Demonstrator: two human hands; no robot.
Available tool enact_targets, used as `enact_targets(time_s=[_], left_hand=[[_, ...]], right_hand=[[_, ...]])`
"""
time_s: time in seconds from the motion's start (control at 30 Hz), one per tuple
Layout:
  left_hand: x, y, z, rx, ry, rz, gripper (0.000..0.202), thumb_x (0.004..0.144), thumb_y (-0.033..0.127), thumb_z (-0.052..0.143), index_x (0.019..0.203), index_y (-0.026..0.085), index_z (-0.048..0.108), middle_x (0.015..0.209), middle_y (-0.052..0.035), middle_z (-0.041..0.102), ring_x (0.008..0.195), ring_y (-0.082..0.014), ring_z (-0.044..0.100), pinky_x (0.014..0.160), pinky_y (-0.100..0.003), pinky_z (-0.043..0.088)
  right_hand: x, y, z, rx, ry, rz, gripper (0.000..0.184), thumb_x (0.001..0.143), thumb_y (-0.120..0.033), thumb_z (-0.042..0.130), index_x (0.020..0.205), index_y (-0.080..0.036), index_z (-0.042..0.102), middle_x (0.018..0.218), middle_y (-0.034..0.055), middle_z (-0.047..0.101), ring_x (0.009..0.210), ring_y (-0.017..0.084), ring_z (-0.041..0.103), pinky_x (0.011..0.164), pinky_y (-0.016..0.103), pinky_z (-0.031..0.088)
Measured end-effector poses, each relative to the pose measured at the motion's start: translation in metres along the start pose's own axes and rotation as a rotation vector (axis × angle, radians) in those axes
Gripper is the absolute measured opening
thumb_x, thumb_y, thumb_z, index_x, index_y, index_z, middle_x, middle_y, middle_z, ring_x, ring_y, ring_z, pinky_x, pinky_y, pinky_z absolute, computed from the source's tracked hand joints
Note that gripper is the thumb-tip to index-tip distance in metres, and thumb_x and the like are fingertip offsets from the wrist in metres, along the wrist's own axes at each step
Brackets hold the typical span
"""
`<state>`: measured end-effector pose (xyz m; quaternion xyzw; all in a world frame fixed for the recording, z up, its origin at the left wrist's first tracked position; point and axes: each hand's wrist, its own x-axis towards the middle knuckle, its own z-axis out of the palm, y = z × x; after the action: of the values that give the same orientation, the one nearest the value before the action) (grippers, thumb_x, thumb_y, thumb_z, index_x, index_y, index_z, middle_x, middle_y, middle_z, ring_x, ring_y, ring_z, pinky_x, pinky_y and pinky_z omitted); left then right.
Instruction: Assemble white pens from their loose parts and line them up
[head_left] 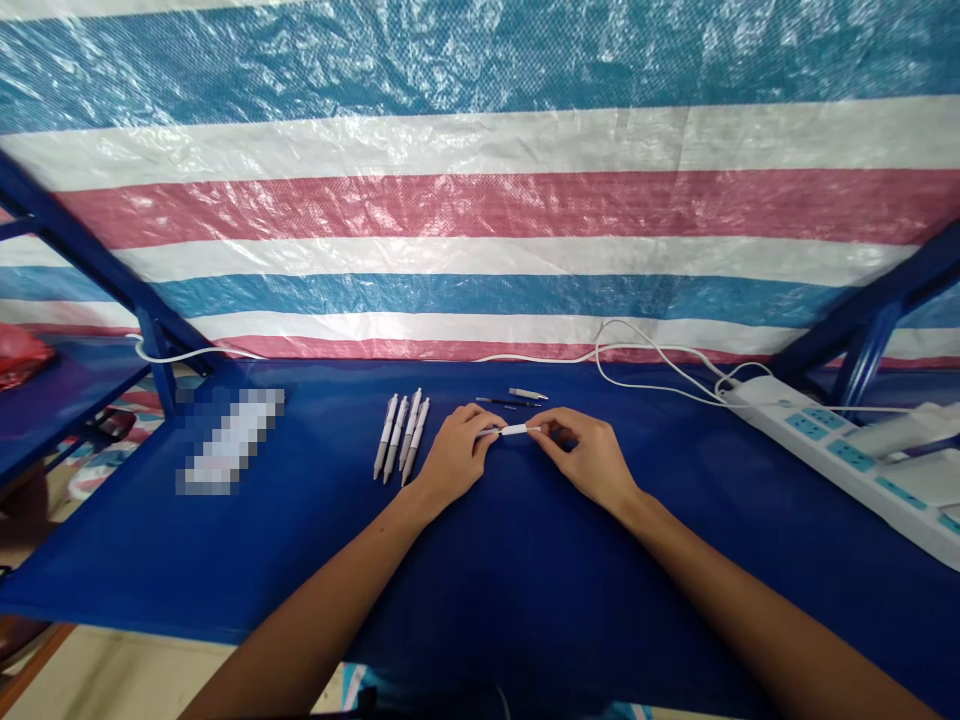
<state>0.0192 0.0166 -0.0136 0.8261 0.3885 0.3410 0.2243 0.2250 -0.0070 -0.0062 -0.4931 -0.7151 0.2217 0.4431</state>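
My left hand (454, 456) and my right hand (583, 459) meet over the blue tabletop (480, 560). Between their fingertips they both pinch a white pen barrel (514, 430), held level. Just left of my left hand, several white and grey retractable pens (400, 437) lie side by side. Beyond my hands lie a thin dark pen refill (507, 402) and a short silver-grey pen part (528, 394), both untouched.
A white power strip (832, 457) with blue sockets lies at the right, with a white cable (660, 361) looping behind it. A pixelated rectangular object (231, 441) lies at the left. A striped tarpaulin (480, 215) and blue steel frame bars (90, 255) close off the back.
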Motion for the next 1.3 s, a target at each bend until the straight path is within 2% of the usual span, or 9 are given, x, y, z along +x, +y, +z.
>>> enact_targets(time_s=[1.0,1.3], left_hand=[[-0.0004,-0.0004,0.0,0.002,-0.021,-0.021,0.022,0.093,0.013,0.051,0.101,0.022,0.07,0.098,-0.0071,0.067,0.097,-0.0242,0.062,0.095,-0.04,0.051],[-0.0004,0.0017,-0.0013,0.042,-0.041,-0.038,0.022,0.093,0.012,0.051,0.101,0.022,0.069,0.097,-0.0066,0.067,0.095,-0.0249,0.062,0.09,-0.041,0.05]], right_hand=[[-0.0003,-0.001,0.0006,0.021,-0.023,0.026,0.015,0.087,-0.032,0.06,0.086,-0.023,0.072,0.077,0.004,0.074,0.067,0.02,0.07,0.064,0.031,0.06],[-0.0002,-0.0001,0.0013,0.043,-0.017,0.02,0.015,0.087,-0.031,0.06,0.087,-0.023,0.072,0.079,0.0045,0.075,0.07,0.02,0.072,0.064,0.03,0.06]])
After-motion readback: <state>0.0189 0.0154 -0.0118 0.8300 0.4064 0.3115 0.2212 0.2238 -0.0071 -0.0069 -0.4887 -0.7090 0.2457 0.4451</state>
